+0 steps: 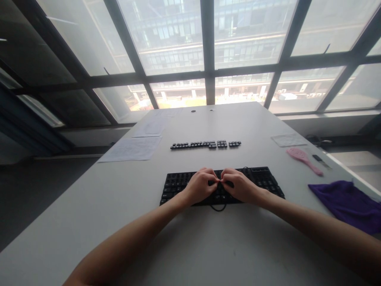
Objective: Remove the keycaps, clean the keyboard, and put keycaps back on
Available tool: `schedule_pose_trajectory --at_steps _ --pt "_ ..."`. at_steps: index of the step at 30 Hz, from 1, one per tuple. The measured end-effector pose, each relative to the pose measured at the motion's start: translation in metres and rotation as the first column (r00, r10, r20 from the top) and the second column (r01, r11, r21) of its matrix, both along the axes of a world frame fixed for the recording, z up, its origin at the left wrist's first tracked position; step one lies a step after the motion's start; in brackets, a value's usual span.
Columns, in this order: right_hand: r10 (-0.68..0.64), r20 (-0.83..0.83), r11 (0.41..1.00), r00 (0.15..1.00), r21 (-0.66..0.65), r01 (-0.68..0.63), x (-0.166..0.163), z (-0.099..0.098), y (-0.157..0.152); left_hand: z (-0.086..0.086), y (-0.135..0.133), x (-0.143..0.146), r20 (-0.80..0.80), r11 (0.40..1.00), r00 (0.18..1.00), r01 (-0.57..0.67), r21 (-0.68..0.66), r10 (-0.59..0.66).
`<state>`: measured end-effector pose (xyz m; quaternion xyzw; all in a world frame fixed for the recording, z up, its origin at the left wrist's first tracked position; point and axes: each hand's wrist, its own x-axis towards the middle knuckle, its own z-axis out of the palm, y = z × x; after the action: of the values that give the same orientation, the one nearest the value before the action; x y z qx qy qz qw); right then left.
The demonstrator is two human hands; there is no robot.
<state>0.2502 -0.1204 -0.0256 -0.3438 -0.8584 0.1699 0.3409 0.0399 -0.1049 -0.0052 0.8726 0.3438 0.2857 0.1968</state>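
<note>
A black computer keyboard (pixel 178 186) lies flat on the white table, with its cable looping out at the front edge. Over its middle, my left hand (pixel 203 183) and my right hand (pixel 238 183) meet, the thumb and forefinger of each pinched together. Between the touching fingertips is a small dark keycap, mostly hidden by the fingers. Both hands cover the central keys. Behind the keyboard, loose black keycaps (pixel 203 144) stand in short rows, sorted into groups.
Sheets of paper (pixel 133 149) lie on the left of the white table (pixel 119 198). To the right are a clear flat packet (pixel 288 140), a pink hairbrush (pixel 302 159), a small dark-handled brush (pixel 321 161) and a purple cloth (pixel 347 202). Large windows rise behind the table.
</note>
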Motion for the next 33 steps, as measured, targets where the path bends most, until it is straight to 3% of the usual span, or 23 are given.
schedule_pose_trajectory --at_steps 8,15,20,26,33 --pt "-0.009 0.014 1.000 1.000 0.015 0.009 0.001 -0.001 0.000 -0.004 -0.003 -0.001 -0.084 0.996 0.996 0.012 0.090 -0.005" --pt "-0.038 0.061 0.997 0.997 0.062 0.035 0.003 0.009 0.000 0.004 0.001 -0.004 -0.020 0.997 1.000 -0.012 0.075 0.014" --pt "-0.267 0.100 0.958 0.959 0.138 0.252 0.010 0.024 0.050 0.018 0.056 -0.007 -0.052 0.971 0.978 -0.195 0.141 0.204" --pt "-0.400 0.432 0.915 0.808 0.236 0.327 -0.004 0.027 0.130 0.013 0.138 0.008 -0.277 0.921 0.881 -0.341 0.191 0.383" --pt "-0.379 0.487 0.924 0.787 0.248 0.292 -0.021 0.013 0.161 -0.002 0.167 0.022 -0.335 0.918 0.855 -0.354 0.179 0.395"
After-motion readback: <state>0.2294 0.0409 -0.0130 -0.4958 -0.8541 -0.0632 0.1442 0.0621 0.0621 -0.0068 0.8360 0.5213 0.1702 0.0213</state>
